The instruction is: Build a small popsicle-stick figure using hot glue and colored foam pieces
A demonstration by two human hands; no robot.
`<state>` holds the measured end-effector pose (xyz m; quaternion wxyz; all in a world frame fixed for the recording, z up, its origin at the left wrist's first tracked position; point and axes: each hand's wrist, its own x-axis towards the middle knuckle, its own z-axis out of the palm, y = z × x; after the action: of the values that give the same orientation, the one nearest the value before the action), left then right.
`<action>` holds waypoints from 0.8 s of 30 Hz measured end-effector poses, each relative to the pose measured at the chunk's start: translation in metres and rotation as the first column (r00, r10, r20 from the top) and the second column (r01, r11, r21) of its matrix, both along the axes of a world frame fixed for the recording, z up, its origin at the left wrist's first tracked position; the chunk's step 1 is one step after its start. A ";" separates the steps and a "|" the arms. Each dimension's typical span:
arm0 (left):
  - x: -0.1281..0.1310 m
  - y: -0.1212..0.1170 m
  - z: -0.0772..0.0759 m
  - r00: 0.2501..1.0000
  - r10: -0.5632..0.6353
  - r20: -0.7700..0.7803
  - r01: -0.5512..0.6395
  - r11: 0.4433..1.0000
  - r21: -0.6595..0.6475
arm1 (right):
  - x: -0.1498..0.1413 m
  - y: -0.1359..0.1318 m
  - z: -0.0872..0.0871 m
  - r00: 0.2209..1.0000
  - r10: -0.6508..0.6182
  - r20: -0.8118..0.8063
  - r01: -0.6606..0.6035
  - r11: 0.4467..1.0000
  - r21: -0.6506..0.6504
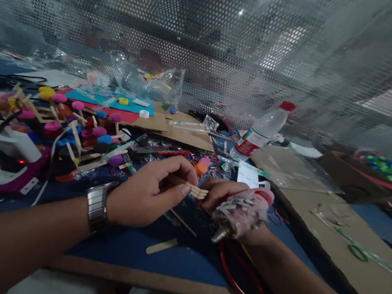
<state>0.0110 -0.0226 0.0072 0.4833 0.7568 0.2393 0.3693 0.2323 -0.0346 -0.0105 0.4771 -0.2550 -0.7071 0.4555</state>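
My left hand (147,191) is closed around a small bundle of wooden craft sticks (197,191), pinched between thumb and fingers with the ends pointing right. Close beside the stick ends is my right hand (221,190), wrapped around a pink hot glue gun (241,212) crusted with dried glue. The gun's metal nozzle points down and left, towards me, and its body hides part of the right hand. One loose craft stick (161,246) lies flat on the blue table below the hands.
Left, a heap of craft-stick pieces with coloured caps (97,132) lies by a purple power strip (11,167). A red-capped bottle (264,131) stands behind the hands. Cardboard (367,235) covers the right side. A red loop (237,278) lies near the table's front edge (151,277).
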 end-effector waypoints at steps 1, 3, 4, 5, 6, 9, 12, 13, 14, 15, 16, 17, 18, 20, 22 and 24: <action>0.000 0.000 0.000 1.000 -0.001 0.002 0.001 1.000 0.004 | 0.000 0.000 0.000 1.000 0.002 -0.001 -0.002 1.000 -0.001; 0.000 0.000 -0.001 1.000 -0.003 0.003 0.003 1.000 0.008 | 0.000 -0.001 0.000 1.000 -0.004 0.005 0.004 1.000 -0.008; 0.000 0.000 -0.001 1.000 -0.002 0.000 0.002 1.000 0.005 | 0.000 -0.001 0.001 1.000 -0.011 0.011 0.011 1.000 -0.012; 0.000 0.000 -0.001 1.000 -0.002 -0.002 0.002 1.000 0.000 | 0.000 -0.001 0.001 1.000 -0.017 0.018 0.018 1.000 -0.016; 0.000 0.000 -0.001 1.000 -0.002 -0.005 0.002 1.000 -0.005 | 0.000 -0.001 0.001 0.999 -0.022 0.023 0.023 1.000 -0.018; 0.000 0.000 -0.001 1.000 -0.003 -0.004 0.003 1.000 -0.007 | 0.000 -0.001 0.000 0.999 -0.028 0.032 0.028 1.000 -0.011; 0.000 0.000 0.000 1.000 -0.001 -0.002 0.001 1.000 -0.005 | 0.000 -0.001 0.001 0.999 -0.029 0.038 0.029 1.000 -0.002; 0.000 -0.001 0.000 1.000 -0.002 0.000 0.002 1.000 -0.007 | 0.000 -0.001 0.001 0.999 -0.033 0.041 0.034 0.999 -0.003; 0.000 -0.001 0.000 1.000 -0.004 0.003 0.004 1.000 -0.008 | 0.000 -0.001 0.001 0.998 -0.040 0.045 0.040 0.999 -0.008; 0.000 -0.001 -0.001 1.000 -0.006 0.006 0.006 1.000 -0.010 | 0.000 -0.001 0.002 0.998 -0.047 0.050 0.048 0.999 -0.014; 0.000 -0.001 -0.001 1.000 -0.008 0.010 0.008 1.000 -0.011 | -0.001 -0.001 0.002 0.997 -0.051 0.057 0.052 0.998 -0.018; 0.000 -0.001 -0.001 1.000 -0.010 0.011 0.010 1.000 -0.010 | -0.001 -0.001 0.002 0.997 -0.056 0.061 0.058 0.998 -0.021; 0.000 -0.001 -0.001 1.000 -0.011 0.013 0.012 1.000 -0.009 | -0.001 -0.001 0.002 0.996 -0.059 0.063 0.061 0.998 -0.023; 0.000 -0.001 -0.001 1.000 -0.012 0.013 0.012 1.000 -0.010 | -0.001 -0.001 0.002 0.997 -0.055 0.058 0.056 0.998 -0.015; 0.000 -0.001 -0.001 1.000 -0.010 0.011 0.010 1.000 -0.006 | 0.000 -0.001 0.001 0.998 -0.048 0.040 0.048 0.999 -0.002; 0.000 -0.001 0.000 1.000 -0.001 0.007 0.001 1.000 0.005 | 0.000 -0.001 0.001 0.999 -0.036 0.028 0.036 0.999 0.001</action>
<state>0.0105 -0.0234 0.0069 0.4823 0.7569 0.2363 0.3724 0.2322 -0.0356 -0.0096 0.4754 -0.2739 -0.7091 0.4429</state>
